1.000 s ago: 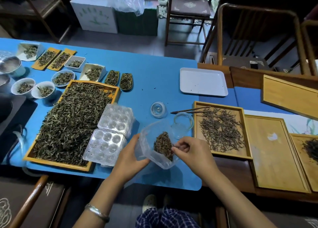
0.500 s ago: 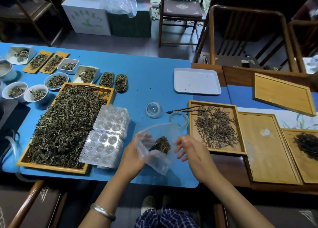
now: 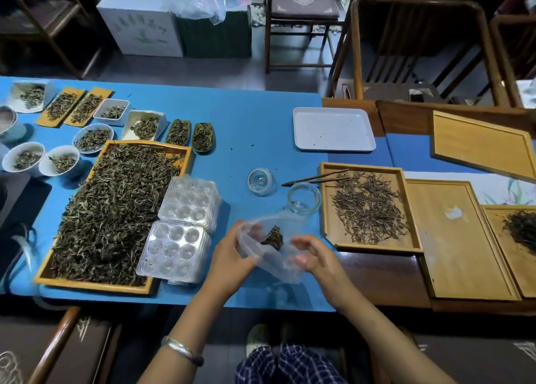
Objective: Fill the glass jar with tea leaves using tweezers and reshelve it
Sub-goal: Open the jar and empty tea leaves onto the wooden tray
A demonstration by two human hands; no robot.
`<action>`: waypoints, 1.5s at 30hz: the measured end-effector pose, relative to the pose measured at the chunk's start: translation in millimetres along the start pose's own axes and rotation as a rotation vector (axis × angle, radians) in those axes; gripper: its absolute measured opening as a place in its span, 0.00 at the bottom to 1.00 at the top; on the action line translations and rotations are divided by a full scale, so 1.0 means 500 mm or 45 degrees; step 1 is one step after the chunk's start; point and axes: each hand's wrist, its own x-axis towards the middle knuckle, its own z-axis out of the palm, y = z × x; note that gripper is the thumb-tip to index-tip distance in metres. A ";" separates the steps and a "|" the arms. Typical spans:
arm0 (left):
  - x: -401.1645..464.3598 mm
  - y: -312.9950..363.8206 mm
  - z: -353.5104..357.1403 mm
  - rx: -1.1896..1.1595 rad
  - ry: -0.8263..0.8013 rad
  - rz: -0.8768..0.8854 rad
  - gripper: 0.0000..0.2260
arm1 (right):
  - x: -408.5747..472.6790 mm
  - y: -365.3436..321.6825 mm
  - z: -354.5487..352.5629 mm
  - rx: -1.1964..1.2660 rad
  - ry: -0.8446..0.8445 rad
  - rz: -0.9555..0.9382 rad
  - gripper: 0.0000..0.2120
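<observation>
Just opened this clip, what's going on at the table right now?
A person sits at a blue table holding a clear plastic bag with a clump of tea leaves inside. The left hand grips the bag's edge; the right hand is at its other side, fingers curled. The glass jar stands open and nearly empty, its lid beside it. The tweezers lie untouched on the rim of a wooden tray of tea.

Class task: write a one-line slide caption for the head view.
Both hands, left and right, hold a clear plastic bag of tea beside the open glass jar.
</observation>
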 end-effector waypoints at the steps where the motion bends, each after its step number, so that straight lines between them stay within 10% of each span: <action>1: 0.002 0.004 0.001 0.032 -0.023 0.020 0.21 | 0.000 -0.009 0.004 -0.029 -0.038 -0.023 0.24; 9: 0.018 0.037 0.028 0.207 -0.265 0.029 0.15 | -0.009 -0.095 0.016 0.143 -0.194 -0.131 0.24; 15: 0.033 0.094 0.029 0.138 -0.139 0.044 0.07 | -0.037 -0.086 -0.065 0.067 0.467 -0.248 0.20; 19: 0.044 0.137 0.035 -0.018 -0.129 0.024 0.08 | -0.071 -0.026 -0.090 -0.436 0.058 -0.040 0.34; 22: 0.052 0.161 0.064 -0.045 -0.241 0.025 0.05 | -0.061 -0.026 -0.053 -0.357 0.138 -0.127 0.34; 26: 0.067 0.176 0.101 -0.103 -0.237 -0.006 0.17 | -0.036 -0.055 -0.049 -0.099 0.440 -0.213 0.14; 33: 0.069 0.143 0.126 -0.147 -0.537 -0.099 0.34 | -0.075 -0.064 -0.104 0.093 0.669 -0.211 0.09; 39: 0.070 0.152 0.248 0.029 -0.705 0.026 0.13 | -0.116 -0.039 -0.202 0.157 0.950 -0.124 0.05; 45: 0.114 0.195 0.429 0.102 -0.752 0.115 0.11 | -0.179 -0.011 -0.353 0.288 0.945 -0.153 0.11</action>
